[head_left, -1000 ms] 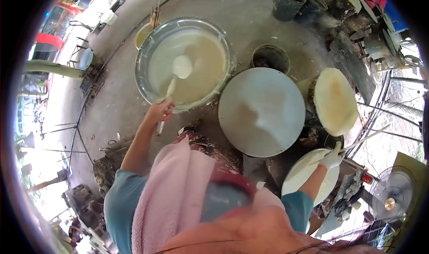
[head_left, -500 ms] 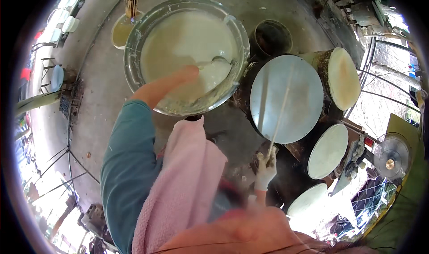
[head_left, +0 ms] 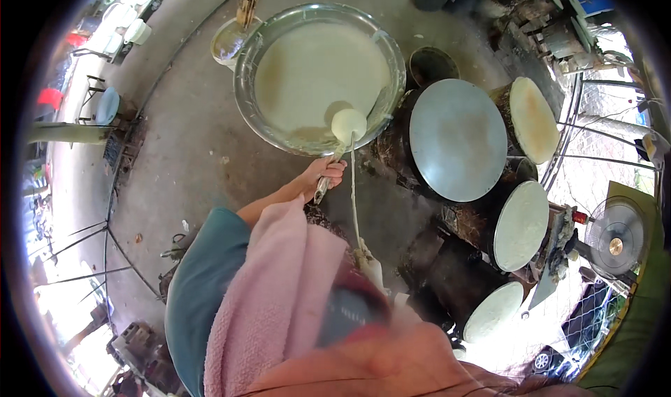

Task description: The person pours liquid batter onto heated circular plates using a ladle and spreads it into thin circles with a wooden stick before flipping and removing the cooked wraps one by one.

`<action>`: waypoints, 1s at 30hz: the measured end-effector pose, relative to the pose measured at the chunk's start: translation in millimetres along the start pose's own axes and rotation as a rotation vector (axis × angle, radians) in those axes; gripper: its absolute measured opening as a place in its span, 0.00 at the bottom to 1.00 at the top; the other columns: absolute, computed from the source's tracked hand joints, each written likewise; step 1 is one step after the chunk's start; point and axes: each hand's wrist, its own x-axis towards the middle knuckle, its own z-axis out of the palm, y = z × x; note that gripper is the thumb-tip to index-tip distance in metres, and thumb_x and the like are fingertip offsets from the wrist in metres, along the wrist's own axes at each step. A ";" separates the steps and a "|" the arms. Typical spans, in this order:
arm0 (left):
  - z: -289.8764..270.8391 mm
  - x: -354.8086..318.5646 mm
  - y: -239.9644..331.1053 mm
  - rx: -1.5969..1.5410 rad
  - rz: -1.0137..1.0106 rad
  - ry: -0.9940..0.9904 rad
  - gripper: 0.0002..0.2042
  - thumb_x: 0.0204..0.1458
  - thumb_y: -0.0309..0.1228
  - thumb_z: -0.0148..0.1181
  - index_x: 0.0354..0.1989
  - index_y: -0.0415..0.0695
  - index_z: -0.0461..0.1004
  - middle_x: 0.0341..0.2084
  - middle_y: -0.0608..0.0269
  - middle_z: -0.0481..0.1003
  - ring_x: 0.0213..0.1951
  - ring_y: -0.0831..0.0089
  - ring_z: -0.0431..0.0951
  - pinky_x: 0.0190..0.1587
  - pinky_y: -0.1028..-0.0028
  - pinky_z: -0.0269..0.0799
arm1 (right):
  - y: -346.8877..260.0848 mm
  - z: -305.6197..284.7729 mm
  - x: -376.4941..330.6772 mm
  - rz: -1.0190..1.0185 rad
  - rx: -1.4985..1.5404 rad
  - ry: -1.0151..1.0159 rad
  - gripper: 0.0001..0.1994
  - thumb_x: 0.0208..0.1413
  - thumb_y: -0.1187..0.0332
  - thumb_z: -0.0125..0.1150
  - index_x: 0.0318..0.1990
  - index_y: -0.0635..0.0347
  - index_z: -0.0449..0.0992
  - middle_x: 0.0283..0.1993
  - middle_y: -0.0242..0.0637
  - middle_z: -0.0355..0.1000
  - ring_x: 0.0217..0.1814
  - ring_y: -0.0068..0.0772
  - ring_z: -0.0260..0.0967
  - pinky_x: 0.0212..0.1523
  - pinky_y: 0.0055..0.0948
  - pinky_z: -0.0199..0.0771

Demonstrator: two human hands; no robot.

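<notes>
My left hand (head_left: 326, 174) grips the metal handle of a ladle (head_left: 348, 125) whose bowl is full of pale batter. The ladle hangs over the near rim of a wide metal basin (head_left: 248, 110) that holds more of the same batter. My right hand (head_left: 370, 264), in a white glove, is close to my body and holds a long thin stick (head_left: 354, 194) that points up toward the ladle. A pink towel (head_left: 272, 292) lies over my left shoulder and hides part of my chest.
A round grey lid (head_left: 458, 138) sits right of the basin. Three round steamers topped with pale sheets (head_left: 535, 117), (head_left: 521, 226), (head_left: 493, 313) curve along the right. A dark pot (head_left: 432, 65), a small bucket (head_left: 231, 40) and a fan (head_left: 615, 237) stand around them.
My left hand has lifted the ladle out of the batter and drawn it back to the basin's near rim. My right hand with the stick has stayed near my body.
</notes>
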 end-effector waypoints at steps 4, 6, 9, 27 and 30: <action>65.4 -53.0 7.4 -0.179 0.009 -0.202 0.12 0.63 0.37 0.40 0.39 0.39 0.62 0.13 0.80 0.55 0.12 0.89 0.56 0.19 0.84 0.51 | -83.5 -6.7 -63.5 -0.134 -0.047 -0.034 0.25 0.59 0.67 0.54 0.63 0.61 0.59 0.39 0.30 0.72 0.36 0.14 0.66 0.39 0.12 0.66; 93.1 -96.7 18.8 -0.046 0.072 -0.283 0.13 0.62 0.38 0.42 0.39 0.37 0.63 0.15 0.80 0.56 0.11 0.89 0.56 0.18 0.83 0.53 | -113.8 -3.1 -86.1 -0.265 -0.009 -0.031 0.25 0.58 0.67 0.54 0.62 0.61 0.60 0.39 0.29 0.71 0.35 0.14 0.64 0.38 0.14 0.66; 155.2 -163.7 31.3 0.496 0.437 -0.350 0.14 0.62 0.38 0.42 0.38 0.36 0.64 0.14 0.79 0.56 0.10 0.88 0.55 0.16 0.82 0.53 | -127.6 -2.1 -80.4 -0.714 0.111 0.069 0.25 0.55 0.74 0.57 0.60 0.67 0.62 0.43 0.30 0.69 0.37 0.16 0.62 0.39 0.17 0.66; 249.4 -92.2 111.1 1.246 0.683 0.281 0.08 0.56 0.27 0.43 0.25 0.41 0.62 0.13 0.69 0.58 0.12 0.81 0.58 0.13 0.78 0.50 | -132.7 -22.3 -18.6 -0.641 0.480 0.553 0.26 0.55 0.79 0.55 0.62 0.69 0.58 0.63 0.38 0.59 0.53 0.22 0.64 0.52 0.21 0.67; 263.9 -43.8 118.9 1.116 0.441 0.058 0.10 0.60 0.30 0.40 0.33 0.36 0.64 0.14 0.74 0.56 0.10 0.82 0.55 0.13 0.81 0.48 | -120.4 -47.2 -6.1 -0.612 0.648 0.524 0.25 0.56 0.77 0.54 0.62 0.68 0.59 0.59 0.36 0.64 0.51 0.21 0.64 0.51 0.20 0.67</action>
